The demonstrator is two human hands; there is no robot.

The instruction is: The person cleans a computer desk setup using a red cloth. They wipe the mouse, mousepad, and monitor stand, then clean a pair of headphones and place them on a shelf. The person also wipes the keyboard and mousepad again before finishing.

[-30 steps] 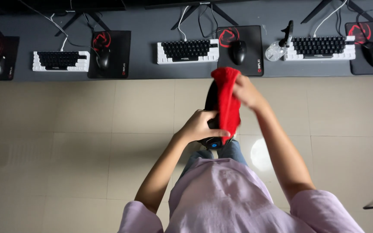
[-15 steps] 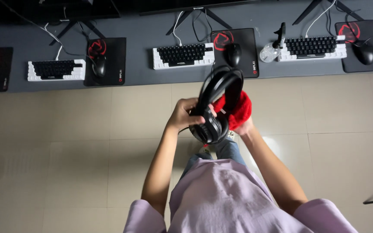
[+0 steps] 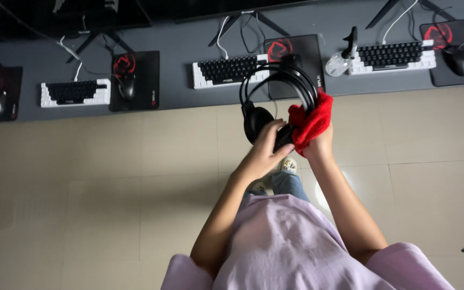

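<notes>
While the black headphones (image 3: 275, 102) were gripped at one earcup by the left hand (image 3: 267, 147) above the floor, a red cloth (image 3: 311, 121) was pressed to the band by the closed right hand (image 3: 320, 147); wiping appeared unfinished.

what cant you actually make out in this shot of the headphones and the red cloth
Head view only:
- Right hand: fingers wrapped in the red cloth, so its grip is hidden.
- Headphones: one ear cup shows under the left hand; the other lies behind the cloth.
- Monitors: cut off by the top edge.
- Small clear object beside the right keyboard: too small to identify.
</notes>
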